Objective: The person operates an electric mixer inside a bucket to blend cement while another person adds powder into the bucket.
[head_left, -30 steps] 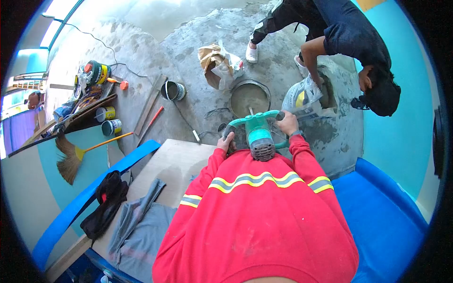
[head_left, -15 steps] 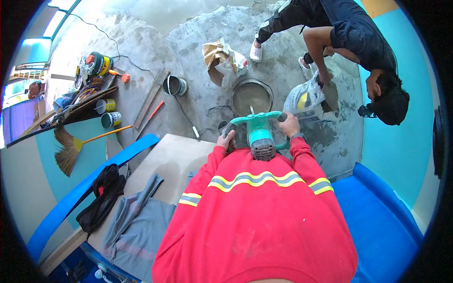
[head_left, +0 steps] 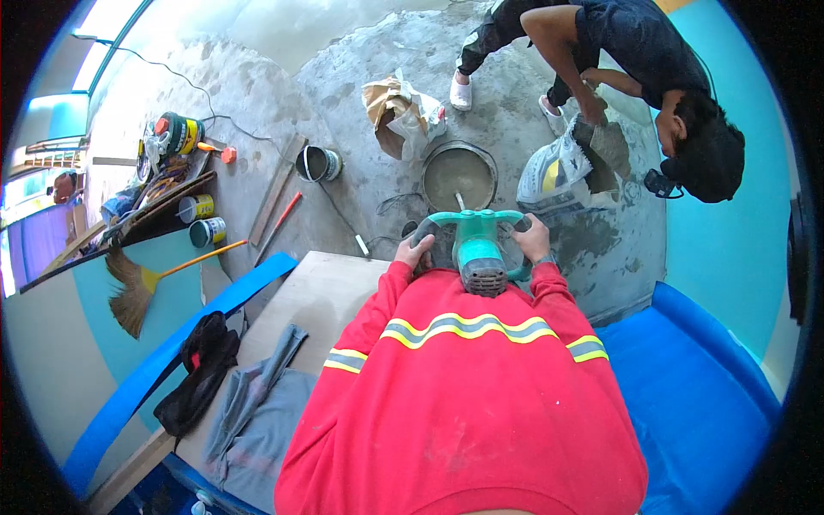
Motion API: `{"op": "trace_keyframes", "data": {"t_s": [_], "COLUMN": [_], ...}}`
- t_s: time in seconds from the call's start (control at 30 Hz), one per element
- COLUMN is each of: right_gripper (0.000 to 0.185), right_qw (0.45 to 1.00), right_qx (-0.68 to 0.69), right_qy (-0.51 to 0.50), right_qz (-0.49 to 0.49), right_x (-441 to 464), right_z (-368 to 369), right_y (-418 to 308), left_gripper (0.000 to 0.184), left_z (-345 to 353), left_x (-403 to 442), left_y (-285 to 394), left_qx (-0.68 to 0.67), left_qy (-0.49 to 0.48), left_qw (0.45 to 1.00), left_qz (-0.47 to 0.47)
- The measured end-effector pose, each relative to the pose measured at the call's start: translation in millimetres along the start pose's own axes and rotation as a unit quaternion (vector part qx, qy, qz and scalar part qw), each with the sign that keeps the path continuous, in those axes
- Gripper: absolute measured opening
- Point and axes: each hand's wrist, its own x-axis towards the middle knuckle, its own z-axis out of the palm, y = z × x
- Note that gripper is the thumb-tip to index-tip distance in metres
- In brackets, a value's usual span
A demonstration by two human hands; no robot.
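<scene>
L fingers (head_left: 415,251) & R fingers (head_left: 534,239) wrapped round mixer (head_left: 478,246) hdls (head_left: 444,218); green body (head_left: 477,228), blk vented end (head_left: 485,279), pale shaft (head_left: 460,202)

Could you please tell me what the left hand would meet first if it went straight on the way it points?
Beyond the mixer handle that the left hand grips, probably the near rim of the round bucket, though depth is hard to judge here.

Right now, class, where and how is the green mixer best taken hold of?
Probably by both side handles at once, coming from the side of the red shirt. They curve out left and right of the body of the green mixer, which should balance it, while the shaft points away into the round bucket, so that end is best avoided.
</scene>
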Motion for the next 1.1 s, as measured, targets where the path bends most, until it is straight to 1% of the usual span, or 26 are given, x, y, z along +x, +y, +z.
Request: {"op": "trace_keyframes", "data": {"t_s": [0.07, 0.17, 0.27, 0.37, 0.47, 0.53, 0.7, 0.87, 1.0, 1.1], "right_gripper": [0.037, 0.036, 0.034, 0.032, 0.032, 0.033, 0.034, 0.038, 0.039, 0.038], "right_qw": [1.000, 1.000, 0.999, 0.999, 0.999, 0.999, 0.999, 1.000, 1.000, 0.999], "right_qx": [0.004, 0.000, 0.012, 0.022, 0.019, 0.008, -0.015, -0.013, -0.013, -0.031], "right_qy": [0.010, 0.023, 0.021, 0.025, 0.032, 0.041, 0.042, 0.010, 0.018, 0.005], "right_qz": [-0.002, 0.001, 0.020, 0.032, 0.024, 0.018, -0.004, 0.008, -0.016, -0.001], "right_x": [-5.1, -11.6, -19.8, -27.0, -33.1, -33.3, -32.5, -26.9, -16.6, -15.9], "right_z": [0.3, -2.4, -10.5, -16.4, -17.4, -15.7, -10.5, -9.9, -2.5, -8.9], "right_y": [8.3, 15.7, 16.7, 22.1, 23.2, 23.8, 22.2, 20.6, 25.6, 10.0], "left_gripper": [0.046, 0.040, 0.042, 0.046, 0.046, 0.046, 0.047, 0.048, 0.049, 0.050], "left_z": [-0.3, 4.8, 7.6, 19.3, 25.3, 25.6, 19.2, 17.0, 14.4, 12.9], "left_x": [3.4, 2.8, 0.0, -3.4, -9.7, -12.3, -12.1, -13.4, -14.9, -14.5], "left_y": [-1.3, -6.3, -0.2, 8.0, 14.0, 17.6, 3.8, -3.1, -6.4, -7.7], "left_qx": [0.033, -0.077, -0.012, -0.004, 0.031, 0.036, 0.044, 0.036, 0.010, -0.006], "left_qy": [-0.015, -0.031, -0.043, -0.035, -0.018, -0.014, -0.008, 0.005, 0.017, 0.019], "left_qw": [0.999, 0.997, 0.999, 0.999, 0.999, 0.999, 0.999, 0.999, 1.000, 1.000], "left_qz": [0.011, -0.003, -0.006, -0.035, -0.010, -0.012, 0.014, 0.022, 0.001, -0.005]}}
